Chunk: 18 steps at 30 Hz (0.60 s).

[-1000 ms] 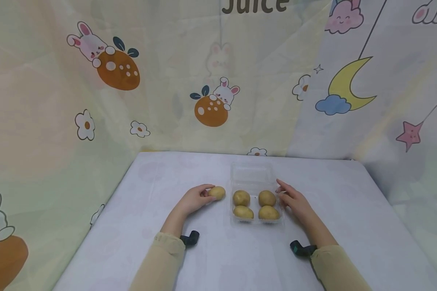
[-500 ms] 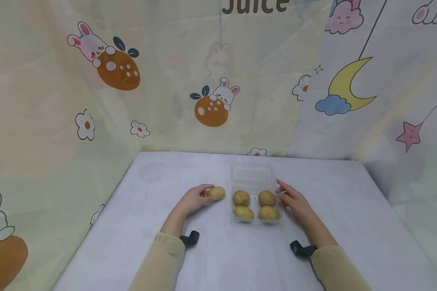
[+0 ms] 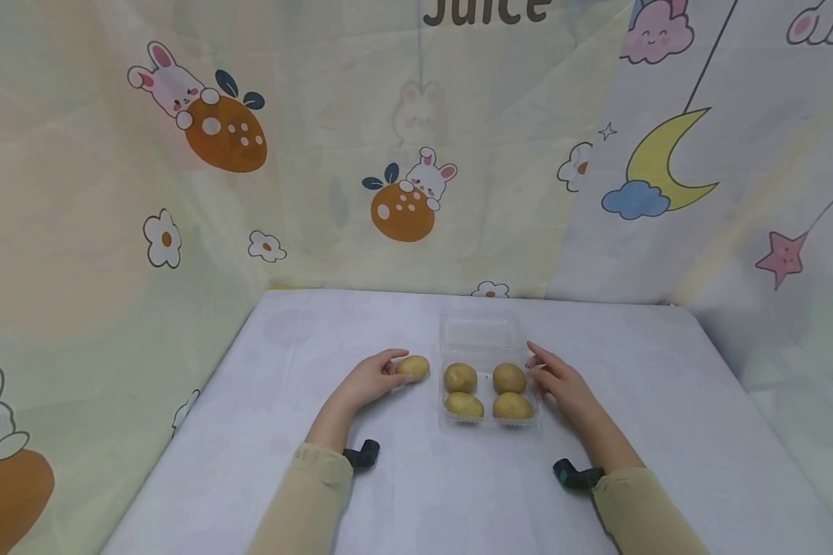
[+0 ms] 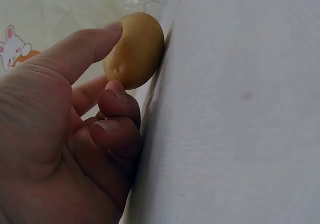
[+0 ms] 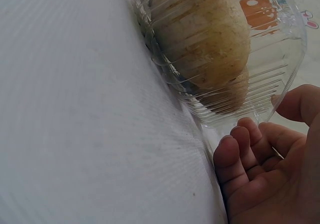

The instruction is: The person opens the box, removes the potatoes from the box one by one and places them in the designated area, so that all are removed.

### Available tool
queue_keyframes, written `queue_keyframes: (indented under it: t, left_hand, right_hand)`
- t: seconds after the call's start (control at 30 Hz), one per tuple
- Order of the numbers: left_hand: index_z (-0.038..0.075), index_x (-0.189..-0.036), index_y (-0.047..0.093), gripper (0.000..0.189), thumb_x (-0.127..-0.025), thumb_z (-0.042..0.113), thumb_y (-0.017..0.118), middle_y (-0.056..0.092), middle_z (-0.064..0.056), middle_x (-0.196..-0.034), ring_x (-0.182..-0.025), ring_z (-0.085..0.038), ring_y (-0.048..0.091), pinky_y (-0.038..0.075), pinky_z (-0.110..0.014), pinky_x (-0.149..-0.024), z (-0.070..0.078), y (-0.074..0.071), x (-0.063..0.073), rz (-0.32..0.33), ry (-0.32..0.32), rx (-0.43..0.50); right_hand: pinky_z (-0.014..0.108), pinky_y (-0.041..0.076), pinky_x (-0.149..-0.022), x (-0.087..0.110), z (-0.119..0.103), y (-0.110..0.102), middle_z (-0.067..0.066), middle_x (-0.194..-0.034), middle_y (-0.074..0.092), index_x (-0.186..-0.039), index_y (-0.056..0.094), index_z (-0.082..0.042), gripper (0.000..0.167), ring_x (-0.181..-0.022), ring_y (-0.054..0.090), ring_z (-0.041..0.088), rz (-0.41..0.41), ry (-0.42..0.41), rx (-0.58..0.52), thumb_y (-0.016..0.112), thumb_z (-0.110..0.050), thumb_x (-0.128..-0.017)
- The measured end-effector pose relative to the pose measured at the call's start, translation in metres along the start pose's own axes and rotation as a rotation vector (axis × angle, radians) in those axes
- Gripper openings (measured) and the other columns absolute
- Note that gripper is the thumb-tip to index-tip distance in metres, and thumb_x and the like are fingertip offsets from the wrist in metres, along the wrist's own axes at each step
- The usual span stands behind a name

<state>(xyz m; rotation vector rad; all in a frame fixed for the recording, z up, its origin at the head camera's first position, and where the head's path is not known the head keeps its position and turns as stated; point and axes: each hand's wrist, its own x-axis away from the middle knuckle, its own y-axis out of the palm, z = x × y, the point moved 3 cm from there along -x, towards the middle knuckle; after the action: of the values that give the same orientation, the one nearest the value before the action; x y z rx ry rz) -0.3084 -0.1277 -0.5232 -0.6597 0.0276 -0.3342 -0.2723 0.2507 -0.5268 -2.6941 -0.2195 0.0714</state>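
My left hand (image 3: 371, 379) holds a potato (image 3: 413, 368) on the white table, left of a clear plastic container. In the left wrist view, the thumb lies along one side of the potato (image 4: 137, 49) and the other fingers are curled close to it. The container (image 3: 489, 422) stands with its lid (image 3: 481, 330) folded back, and several potatoes sit inside in two rows. At its right side is my right hand (image 3: 562, 389). The right wrist view shows that hand's thumb (image 5: 300, 103) at the container's rim, with curled fingers (image 5: 250, 149) against the ribbed wall.
White cloth covers the table (image 3: 416, 478), whose far edge meets a printed curtain (image 3: 319, 154). A small black camera (image 3: 363, 456) is strapped to the left wrist, another black camera (image 3: 576, 475) to the right.
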Motion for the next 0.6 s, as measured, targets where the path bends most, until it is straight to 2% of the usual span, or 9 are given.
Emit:
queue_keyframes:
  t: [0.2, 0.3, 0.4, 0.6]
  left_hand:
    - [0.021, -0.138, 0.057, 0.06, -0.086, 0.042, 0.075, 0.058, 0.002, -0.081, -0.067, -0.013, 0.051, 0.043, -0.028, -0.06, 0.003, -0.003, 0.001, -0.002, -0.007, 0.004]
    - [0.021, -0.139, 0.056, 0.06, -0.086, 0.042, 0.075, 0.056, 0.002, -0.081, -0.067, -0.014, 0.05, 0.042, -0.029, -0.061, 0.01, -0.008, 0.002, 0.007, -0.012, 0.001]
    - [0.022, -0.139, 0.056, 0.059, -0.086, 0.042, 0.074, 0.054, 0.001, -0.082, -0.069, -0.014, 0.049, 0.042, -0.029, -0.062, 0.023, -0.013, 0.002, 0.01, 0.003, -0.008]
    - [0.029, -0.134, 0.06, 0.051, -0.087, 0.048, 0.071, 0.057, 0.0, -0.087, -0.073, -0.016, 0.051, 0.045, -0.032, -0.063, 0.062, -0.016, -0.006, -0.038, 0.055, -0.03]
  right_hand:
    - [0.024, 0.051, -0.074, 0.0, 0.0, -0.001, 0.02, -0.127, 0.052, -0.154, 0.035, -0.015, 0.053, -0.084, 0.055, 0.011, -0.001, -0.006, -0.009, 0.05, -0.017, -0.103]
    - [0.024, 0.05, -0.074, -0.001, 0.0, -0.001, 0.02, -0.127, 0.052, -0.154, 0.035, -0.015, 0.053, -0.084, 0.055, 0.011, -0.003, -0.005, -0.008, 0.05, -0.017, -0.103]
    - [0.024, 0.05, -0.074, 0.0, 0.0, -0.001, 0.02, -0.127, 0.052, -0.154, 0.035, -0.015, 0.054, -0.085, 0.054, 0.013, -0.001, -0.009, -0.01, 0.051, -0.017, -0.102]
    - [0.023, 0.05, -0.074, 0.0, -0.001, 0.0, 0.02, -0.127, 0.051, -0.154, 0.035, -0.015, 0.053, -0.085, 0.054, 0.012, -0.007, -0.01, -0.021, 0.05, -0.017, -0.103]
